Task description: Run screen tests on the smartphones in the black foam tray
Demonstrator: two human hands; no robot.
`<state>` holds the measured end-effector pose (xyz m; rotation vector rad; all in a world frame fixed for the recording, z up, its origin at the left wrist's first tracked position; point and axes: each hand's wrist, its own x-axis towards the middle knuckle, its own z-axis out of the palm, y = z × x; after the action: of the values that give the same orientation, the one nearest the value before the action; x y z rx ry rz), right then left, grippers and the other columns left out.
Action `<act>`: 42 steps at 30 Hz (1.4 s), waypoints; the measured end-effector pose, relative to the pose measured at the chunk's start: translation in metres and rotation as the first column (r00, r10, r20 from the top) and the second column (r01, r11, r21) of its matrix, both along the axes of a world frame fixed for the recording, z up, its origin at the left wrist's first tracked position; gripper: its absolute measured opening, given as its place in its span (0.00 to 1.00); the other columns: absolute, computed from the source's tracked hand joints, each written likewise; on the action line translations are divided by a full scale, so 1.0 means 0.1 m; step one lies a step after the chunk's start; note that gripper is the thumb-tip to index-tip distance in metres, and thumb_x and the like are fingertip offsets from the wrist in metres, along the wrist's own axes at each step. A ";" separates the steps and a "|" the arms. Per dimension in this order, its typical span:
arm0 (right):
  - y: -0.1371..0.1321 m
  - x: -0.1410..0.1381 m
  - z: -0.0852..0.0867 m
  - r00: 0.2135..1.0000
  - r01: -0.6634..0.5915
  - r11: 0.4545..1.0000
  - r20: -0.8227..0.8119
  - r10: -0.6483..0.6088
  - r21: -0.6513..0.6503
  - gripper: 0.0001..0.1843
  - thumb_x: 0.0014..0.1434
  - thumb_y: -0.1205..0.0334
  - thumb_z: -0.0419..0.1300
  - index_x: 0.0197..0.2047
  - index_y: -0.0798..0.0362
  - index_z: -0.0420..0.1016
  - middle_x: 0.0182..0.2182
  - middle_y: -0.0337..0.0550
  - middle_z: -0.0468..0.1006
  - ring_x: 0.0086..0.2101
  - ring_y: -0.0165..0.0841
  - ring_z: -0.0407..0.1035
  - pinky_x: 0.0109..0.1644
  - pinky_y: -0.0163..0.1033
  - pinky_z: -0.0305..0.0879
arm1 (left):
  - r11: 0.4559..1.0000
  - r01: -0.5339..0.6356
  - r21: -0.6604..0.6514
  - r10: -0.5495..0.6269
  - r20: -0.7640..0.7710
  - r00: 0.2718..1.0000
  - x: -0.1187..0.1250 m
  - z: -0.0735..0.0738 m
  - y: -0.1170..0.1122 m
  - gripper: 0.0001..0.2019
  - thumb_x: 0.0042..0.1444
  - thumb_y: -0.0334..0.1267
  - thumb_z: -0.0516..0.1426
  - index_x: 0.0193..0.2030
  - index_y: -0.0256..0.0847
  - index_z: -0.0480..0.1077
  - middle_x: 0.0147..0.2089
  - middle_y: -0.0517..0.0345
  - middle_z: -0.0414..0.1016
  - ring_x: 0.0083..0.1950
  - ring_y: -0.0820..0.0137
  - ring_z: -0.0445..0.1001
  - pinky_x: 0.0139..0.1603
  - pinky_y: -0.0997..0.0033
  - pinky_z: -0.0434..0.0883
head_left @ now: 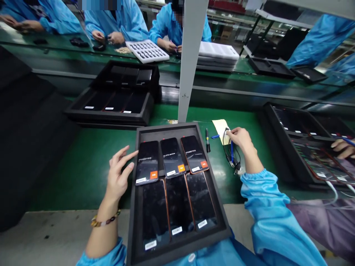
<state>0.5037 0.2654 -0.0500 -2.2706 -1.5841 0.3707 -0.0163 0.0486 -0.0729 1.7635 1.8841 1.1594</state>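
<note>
Left grip point(119, 177) lay open, fingertips point(134, 153) touching the upper-left phone point(147, 162) in the tray point(133, 207); right grip point(241, 138) pinched a cable point(224, 146) on the green table point(83, 166), beside a pen point(207, 140).

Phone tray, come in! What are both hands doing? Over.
Left hand open, fingers at top-left phone. Right hand pinching cables beside tray. Pen lies between them.

The left hand point(119, 179) is held open — fingers spread and lightly bent, index finger stretched to the right, palm turned inward. Its forearm point(103, 231) is bare and rises from the near edge of the surface point(50, 232). The right hand point(242, 138) reaches farther in from a blue sleeve point(266, 207), wrist bent — grip pinched at the fingertips.
</note>
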 end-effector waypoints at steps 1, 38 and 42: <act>0.01 0.03 0.00 1.000 0.023 0.999 0.019 -0.022 -0.029 0.21 0.59 0.43 0.67 0.45 0.53 0.82 0.43 0.58 0.85 0.48 0.50 0.79 0.54 0.49 0.73 | 1.000 -0.005 0.006 0.005 0.005 1.000 -0.01 -0.01 -0.01 0.21 0.73 0.52 0.53 0.63 0.51 0.78 0.76 0.52 0.67 0.72 0.49 0.68 0.79 0.40 0.58; -0.47 -0.11 0.51 0.958 -0.148 0.989 -0.247 0.144 0.002 0.33 0.74 0.32 0.49 0.32 0.50 0.73 0.33 0.48 0.82 0.41 0.42 0.78 0.49 0.43 0.72 | 1.000 0.020 0.014 -0.020 0.017 1.000 0.00 -0.01 0.03 0.20 0.75 0.51 0.51 0.61 0.47 0.78 0.73 0.48 0.70 0.78 0.50 0.64 0.80 0.41 0.53; -0.96 0.02 0.84 0.877 -0.198 0.973 -0.422 0.230 0.119 0.35 0.70 0.24 0.47 0.37 0.48 0.71 0.32 0.43 0.77 0.33 0.36 0.74 0.40 0.40 0.73 | 1.000 0.001 0.014 -0.002 0.022 1.000 0.00 0.00 0.04 0.20 0.75 0.51 0.51 0.60 0.47 0.78 0.73 0.49 0.70 0.78 0.51 0.64 0.80 0.42 0.54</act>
<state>0.5062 0.1697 0.0342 -1.7947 -1.5756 0.8021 -0.0161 0.0526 -0.0724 1.7519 1.8665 1.1887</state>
